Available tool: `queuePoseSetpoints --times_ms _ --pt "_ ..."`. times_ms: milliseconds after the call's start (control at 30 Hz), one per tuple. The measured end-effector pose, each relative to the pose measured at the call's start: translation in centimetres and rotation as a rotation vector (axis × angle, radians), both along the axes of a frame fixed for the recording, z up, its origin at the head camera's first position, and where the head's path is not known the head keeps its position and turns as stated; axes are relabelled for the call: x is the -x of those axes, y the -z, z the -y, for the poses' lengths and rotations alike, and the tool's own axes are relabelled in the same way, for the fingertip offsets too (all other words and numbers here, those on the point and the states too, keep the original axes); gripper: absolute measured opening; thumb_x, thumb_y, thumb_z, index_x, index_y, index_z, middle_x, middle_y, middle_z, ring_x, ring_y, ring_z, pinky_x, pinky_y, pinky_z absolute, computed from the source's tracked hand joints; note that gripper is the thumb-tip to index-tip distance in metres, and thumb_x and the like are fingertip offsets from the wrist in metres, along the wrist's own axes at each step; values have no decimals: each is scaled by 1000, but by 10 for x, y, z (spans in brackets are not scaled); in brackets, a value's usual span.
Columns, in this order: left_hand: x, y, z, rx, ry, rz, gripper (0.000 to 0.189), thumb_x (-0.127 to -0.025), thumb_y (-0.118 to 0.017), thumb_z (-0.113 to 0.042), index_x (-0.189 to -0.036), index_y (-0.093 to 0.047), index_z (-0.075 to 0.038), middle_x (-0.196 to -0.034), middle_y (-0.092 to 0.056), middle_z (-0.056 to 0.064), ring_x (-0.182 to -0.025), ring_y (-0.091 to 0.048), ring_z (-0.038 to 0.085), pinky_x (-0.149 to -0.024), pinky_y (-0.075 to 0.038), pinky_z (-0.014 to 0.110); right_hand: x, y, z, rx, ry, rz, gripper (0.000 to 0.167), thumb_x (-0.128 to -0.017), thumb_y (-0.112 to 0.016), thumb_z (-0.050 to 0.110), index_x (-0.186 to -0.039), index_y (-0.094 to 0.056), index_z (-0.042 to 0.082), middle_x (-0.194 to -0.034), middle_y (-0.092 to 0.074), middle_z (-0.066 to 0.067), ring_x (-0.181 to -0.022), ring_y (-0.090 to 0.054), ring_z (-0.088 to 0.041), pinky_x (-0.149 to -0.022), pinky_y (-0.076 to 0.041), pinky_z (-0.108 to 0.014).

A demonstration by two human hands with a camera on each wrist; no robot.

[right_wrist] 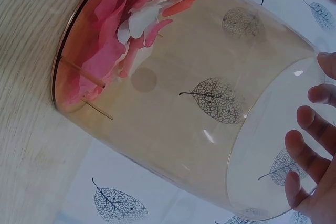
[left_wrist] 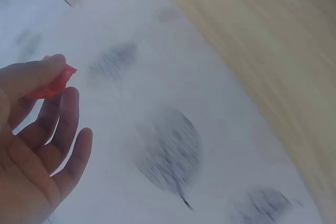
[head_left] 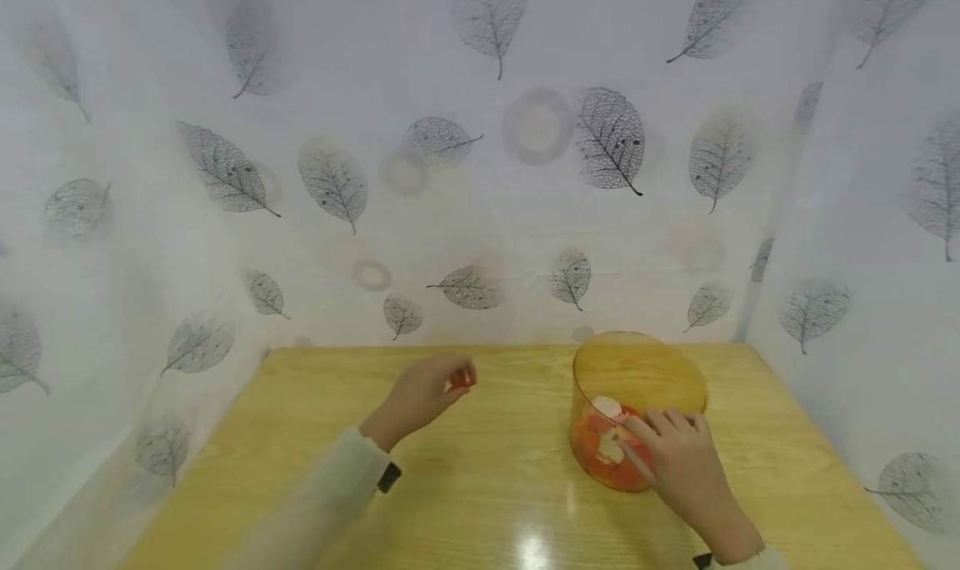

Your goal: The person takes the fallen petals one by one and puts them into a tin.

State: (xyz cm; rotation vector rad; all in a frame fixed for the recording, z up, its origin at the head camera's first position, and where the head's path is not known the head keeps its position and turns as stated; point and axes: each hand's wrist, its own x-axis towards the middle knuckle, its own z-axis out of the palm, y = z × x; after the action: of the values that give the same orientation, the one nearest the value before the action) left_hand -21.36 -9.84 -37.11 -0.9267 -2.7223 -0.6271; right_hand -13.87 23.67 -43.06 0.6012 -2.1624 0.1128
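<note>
My left hand (head_left: 429,388) is raised over the left half of the table. Its thumb and forefinger pinch a small, glossy red scrap (left_wrist: 59,83), thin with a ragged edge; the other fingers are loosely bent. A clear amber-tinted container (head_left: 583,391) stands upright on the right. Inside, at the bottom, lie pink, red and white petal-like pieces (right_wrist: 107,40) with a couple of thin brown sticks (right_wrist: 84,72). My right hand (head_left: 678,462) is by the container's near right side, fingers spread, with its fingertips at the rim in the right wrist view.
A light wooden table (head_left: 480,470) carries the container. White sheets printed with grey leaf skeletons (head_left: 465,178) rise behind it and along both sides.
</note>
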Motion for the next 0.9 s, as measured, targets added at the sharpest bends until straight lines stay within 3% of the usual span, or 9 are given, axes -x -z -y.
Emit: queuePoseSetpoints --times_ms 133,233,367,467,633,767,900 --pt "7 -17 -62 -8 115 -31 9 -84 -68 -12 -91 -64 -16 -85 -67 -5 -76 -61 6 -69 -49 18 2 -1 1 -3 -8 -4 59 -99 -22 54 -85 -66 17 -70 -57 1 -61 -54 -19 -59 -36 -38" --pt "12 -23 -104 15 184 -58 8 -85 -68 -13 -91 -64 -16 -85 -68 -5 -76 -61 6 -67 -47 14 3 -2 2 -4 -10 -9 58 -99 -22 54 -85 -66 17 -69 -57 2 -61 -53 -19 -59 -36 -38" --pt "19 -23 -147 88 201 -71 9 -87 -67 -17 -94 -64 -19 -87 -67 -6 -76 -61 4 -63 -44 11 2 -2 4 0 -12 -6 58 -98 -22 54 -86 -66 18 -70 -56 3 -62 -51 -18 -60 -36 -38" --pt "25 -19 -168 175 176 -62 23 -87 -68 -23 -109 -62 -22 -101 -67 -6 -88 -62 7 -74 -48 15 2 -2 4 -3 -10 3 59 -98 -21 55 -86 -65 18 -70 -56 3 -63 -51 -18 -61 -36 -38" --pt "26 -10 -181 268 158 -82 51 -86 -67 -33 -133 -49 -26 -128 -59 -7 -113 -57 11 -104 -39 27 1 -1 5 -20 -1 10 59 -99 -19 55 -85 -64 17 -71 -56 2 -64 -53 -19 -61 -38 -38" --pt "22 -6 -176 205 172 -141 45 -89 -64 -33 -132 -51 -26 -127 -58 -7 -116 -54 11 -103 -40 28 -1 0 3 -29 23 21 63 -98 -16 55 -86 -64 17 -73 -58 1 -64 -54 -20 -61 -37 -38" --pt "11 -7 -156 121 219 -248 35 -91 -62 -29 -124 -57 -23 -120 -60 -5 -112 -55 12 -99 -44 26 -2 0 1 -31 42 23 64 -98 -15 56 -85 -64 17 -73 -59 1 -64 -55 -21 -60 -37 -38"
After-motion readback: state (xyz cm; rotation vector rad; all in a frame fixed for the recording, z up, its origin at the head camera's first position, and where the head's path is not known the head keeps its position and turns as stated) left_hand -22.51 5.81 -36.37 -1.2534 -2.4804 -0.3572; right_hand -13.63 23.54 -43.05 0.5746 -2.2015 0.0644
